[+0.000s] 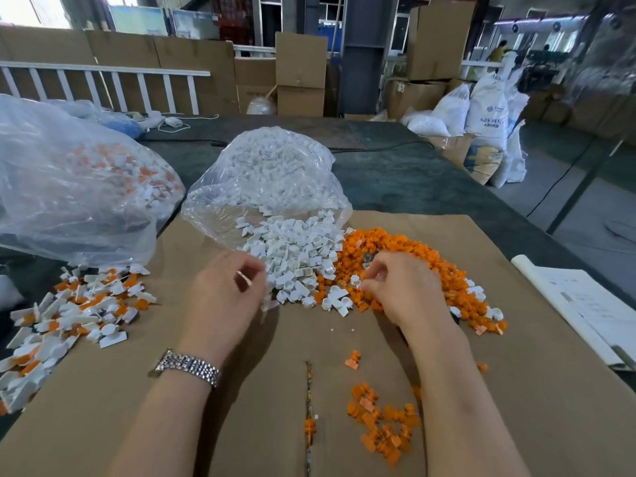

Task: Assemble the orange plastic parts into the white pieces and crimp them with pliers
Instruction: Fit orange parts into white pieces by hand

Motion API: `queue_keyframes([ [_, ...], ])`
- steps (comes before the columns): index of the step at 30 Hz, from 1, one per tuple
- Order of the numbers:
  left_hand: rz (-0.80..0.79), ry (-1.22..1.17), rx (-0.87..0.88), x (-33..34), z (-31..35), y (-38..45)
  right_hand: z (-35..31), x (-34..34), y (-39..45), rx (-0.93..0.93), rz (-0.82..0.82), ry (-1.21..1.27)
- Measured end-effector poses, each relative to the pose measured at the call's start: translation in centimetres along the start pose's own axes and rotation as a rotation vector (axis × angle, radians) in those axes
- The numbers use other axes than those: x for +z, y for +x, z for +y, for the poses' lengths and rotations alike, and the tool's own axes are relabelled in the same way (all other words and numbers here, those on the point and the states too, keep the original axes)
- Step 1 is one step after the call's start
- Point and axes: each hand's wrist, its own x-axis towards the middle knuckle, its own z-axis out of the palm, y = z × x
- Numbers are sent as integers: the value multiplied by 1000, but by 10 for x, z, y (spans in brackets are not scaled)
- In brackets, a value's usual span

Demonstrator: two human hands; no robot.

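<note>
Head view, 2 hands over a cardboard sheet [516,390] laid on the dark worktop [413,173]

Left hand [227,290]: palm down at the near left edge of the white pieces [296,256], fingers curled into the heap; they may be pinching 1 piece, but the back of the hand hides the fingertips, so grip cannot be told. Ring on 1 finger, metal watch [187,366] on the wrist

Right hand [402,287]: rests on the orange parts [413,256], thumb and forefinger pinched together on something small and pale at the seam between the 2 heaps; too blurred to name

White pieces spill from an open clear bag [268,173] onto the cardboard, centre. Orange parts lie heaped just right of them, the 2 heaps touching and partly mixed along the join. A smaller scatter of orange parts [382,428] lies near the bottom edge, between the forearms, with a few more caught in the slit of the cardboard

Assembled white-and-orange units [69,315] lie piled at far left, partly on cardboard, partly on worktop, below a second clear bag [69,173] holding more of the same

Printed paper [592,311] at right edge, overlapping the cardboard
</note>
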Motion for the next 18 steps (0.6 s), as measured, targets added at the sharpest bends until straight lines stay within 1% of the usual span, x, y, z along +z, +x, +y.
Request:
queue_keyframes([
  [2, -112, 77, 67, 5, 2, -4, -4, 1, -4, -45, -128, -1],
  [3, -147, 131, 71, 6, 0, -5, -5, 1, -5, -55, -158, -7],
  [6, -241, 310, 65, 8, -6, -7, -8, 4, -7, -82, -162, -13],
  [8, -285, 333, 73, 9, -7, -7, -10, 7, -8, -121, -150, -47],
  [11, -292, 343, 84, 12, -8, -7, -11, 10, -7, -133, -96, -44],
  [13, -282, 354, 96, 12, -8, -7, -12, 10, -5, -107, -52, 29],
  [17, -195, 245, 131, 11, 1, -10, -18, 10, -2, -76, 29, 168],
  [18, -207, 243, 139, 12, 4, -11, -19, 10, -1, -67, 51, 222],
])
